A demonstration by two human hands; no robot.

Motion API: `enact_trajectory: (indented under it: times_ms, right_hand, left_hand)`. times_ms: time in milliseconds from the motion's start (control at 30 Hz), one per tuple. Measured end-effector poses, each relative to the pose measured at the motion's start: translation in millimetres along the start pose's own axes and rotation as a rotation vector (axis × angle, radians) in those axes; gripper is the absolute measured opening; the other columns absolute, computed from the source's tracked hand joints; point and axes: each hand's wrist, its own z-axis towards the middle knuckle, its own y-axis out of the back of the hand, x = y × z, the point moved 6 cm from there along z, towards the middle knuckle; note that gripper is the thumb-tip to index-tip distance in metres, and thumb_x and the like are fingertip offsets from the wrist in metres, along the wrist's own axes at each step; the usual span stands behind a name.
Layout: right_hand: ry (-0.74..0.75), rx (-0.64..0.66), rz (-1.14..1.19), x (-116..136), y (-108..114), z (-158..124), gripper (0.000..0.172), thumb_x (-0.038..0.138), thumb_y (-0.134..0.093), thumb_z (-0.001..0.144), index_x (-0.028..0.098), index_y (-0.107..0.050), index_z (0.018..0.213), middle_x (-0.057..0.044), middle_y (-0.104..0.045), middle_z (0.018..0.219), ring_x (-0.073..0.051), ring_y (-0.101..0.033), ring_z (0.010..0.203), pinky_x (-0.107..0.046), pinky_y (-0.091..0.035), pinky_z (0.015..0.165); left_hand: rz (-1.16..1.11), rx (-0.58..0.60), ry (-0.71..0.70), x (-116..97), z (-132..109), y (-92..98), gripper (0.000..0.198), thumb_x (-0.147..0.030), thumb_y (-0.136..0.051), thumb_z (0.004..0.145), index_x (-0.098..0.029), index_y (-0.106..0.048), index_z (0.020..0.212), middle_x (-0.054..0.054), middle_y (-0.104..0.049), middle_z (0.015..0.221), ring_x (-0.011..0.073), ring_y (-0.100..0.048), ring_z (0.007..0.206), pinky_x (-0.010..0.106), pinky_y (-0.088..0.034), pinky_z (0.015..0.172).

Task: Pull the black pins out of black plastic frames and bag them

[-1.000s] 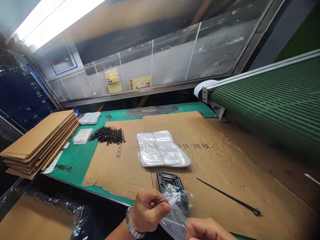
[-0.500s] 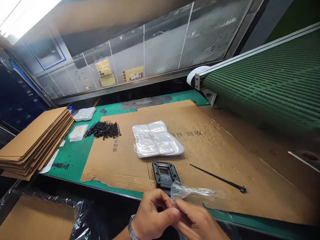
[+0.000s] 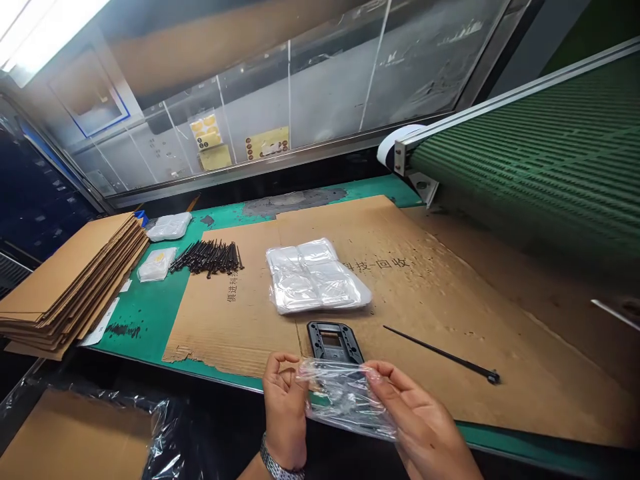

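Note:
A clear plastic bag (image 3: 350,397) is stretched between my two hands at the table's front edge. My left hand (image 3: 285,400) pinches its left edge; my right hand (image 3: 415,410) grips the right edge between thumb and fingers. Just beyond the bag lies a black plastic frame (image 3: 336,341) with a rectangular opening, its near part covered by the bag. To the right, one long thin black rod with a thicker end (image 3: 443,353), like a cable tie, rests on the cardboard. Behind the frame sits a stack of clear plastic bags (image 3: 317,277).
A cardboard sheet (image 3: 240,340) covers much of the green table (image 3: 155,313). A pile of thin black rods (image 3: 210,258) lies at the left, near flat cardboard pieces (image 3: 75,273) and two small bag packs (image 3: 169,227). A green conveyor belt (image 3: 540,147) slopes at the right.
My hands have moved apart, and the bag that was bunched between them is now spread out. The frame and the single black rod still lie on the cardboard.

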Motion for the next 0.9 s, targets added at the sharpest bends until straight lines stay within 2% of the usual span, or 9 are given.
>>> enact_trajectory:
  times_ms: [67,133,233,300,367,467,533,667,900]
  right_hand:
    - [0.186,0.123,-0.246,9.5,-14.7,-5.4,0.037,0.056,-0.055,0.081,0.02,-0.057,0.072,-0.001,-0.056,0.059,-0.017,-0.051,0.051,-0.024,-0.042,0.047]
    - [0.416,0.302,-0.494,20.9,-36.2,-15.0,0.038,0.047,-0.046,0.089,0.02,-0.057,0.065,-0.001,-0.056,0.058,-0.015,-0.051,0.051,-0.023,-0.04,0.047]
    - [0.696,0.544,-0.669,33.1,-62.1,-30.3,0.039,0.031,-0.036,0.096,0.019,-0.054,0.063,0.001,-0.052,0.054,-0.012,-0.048,0.047,-0.023,-0.037,0.046]
    - [0.814,0.521,-0.684,39.5,-62.3,-32.1,0.03,0.027,-0.037,0.096,0.019,-0.057,0.074,0.001,-0.056,0.06,-0.013,-0.053,0.052,-0.023,-0.041,0.05]
    - [0.846,0.318,-0.669,41.8,-45.9,-24.5,0.017,0.028,-0.043,0.094,0.021,-0.057,0.091,0.0,-0.059,0.07,-0.013,-0.056,0.057,-0.022,-0.045,0.053]
    - [0.675,-0.132,-0.756,27.8,-2.6,-3.8,0.032,0.049,-0.045,0.089,0.021,-0.056,0.101,-0.005,-0.059,0.079,-0.018,-0.057,0.061,-0.026,-0.048,0.051]
    - [0.472,-0.288,-0.884,9.5,19.4,9.5,0.056,0.07,-0.038,0.079,0.019,-0.058,0.092,-0.01,-0.06,0.082,-0.026,-0.059,0.068,-0.034,-0.048,0.051]
    - [0.269,-0.146,-0.944,-17.2,27.3,24.6,0.062,0.081,-0.032,0.067,0.024,-0.056,0.064,-0.009,-0.06,0.066,-0.03,-0.059,0.06,-0.038,-0.043,0.045]
    - [-0.045,-0.042,-0.349,-23.7,48.6,-1.0,0.056,0.07,-0.057,0.067,0.019,-0.057,0.086,0.001,-0.05,0.044,-0.017,-0.047,0.04,-0.027,-0.038,0.038]
  left_hand:
    - [0.141,-0.115,-0.075,-3.6,2.1,9.7,0.039,-0.051,-0.052,0.079,-0.019,-0.047,0.101,-0.006,-0.042,0.057,0.0075,-0.034,0.045,0.021,-0.03,0.045]
    - [0.428,-0.212,-0.35,-22.7,-3.5,14.8,0.037,-0.04,-0.054,0.081,-0.021,-0.051,0.112,0.001,-0.054,0.078,0.012,-0.05,0.065,0.026,-0.042,0.062]
    - [0.797,-0.114,-0.843,-46.8,-22.0,2.6,0.024,-0.026,-0.05,0.083,-0.026,-0.062,0.104,0.003,-0.059,0.081,0.0153,-0.054,0.076,0.031,-0.042,0.073]
    - [0.828,-0.047,-0.936,-50.5,-22.6,4.6,0.025,-0.022,-0.043,0.084,-0.025,-0.068,0.091,0.001,-0.057,0.062,0.0137,-0.051,0.06,0.028,-0.04,0.06]
    - [0.729,-0.144,-0.766,-49.9,-5.8,25.3,0.026,-0.019,-0.043,0.081,-0.021,-0.07,0.079,0.002,-0.059,0.058,0.0139,-0.053,0.056,0.025,-0.041,0.054]
    - [0.581,-0.401,-0.467,-45.2,20.9,64.6,0.025,-0.02,-0.044,0.076,-0.017,-0.069,0.071,0.007,-0.068,0.069,0.0179,-0.062,0.066,0.028,-0.048,0.062]
    - [0.573,-0.478,-0.414,-46.4,30.0,77.3,0.027,-0.024,-0.044,0.076,-0.015,-0.068,0.073,0.009,-0.069,0.072,0.0195,-0.063,0.069,0.029,-0.049,0.064]
    - [0.652,-0.466,-0.384,-48.7,35.1,74.2,0.025,-0.03,-0.05,0.074,-0.014,-0.069,0.078,0.006,-0.066,0.063,0.0165,-0.058,0.058,0.025,-0.045,0.055]
    - [0.865,-0.488,-0.398,-57.1,44.5,56.2,0.029,-0.026,-0.046,0.076,-0.015,-0.07,0.087,0.006,-0.06,0.057,0.016,-0.051,0.052,0.027,-0.034,0.054]
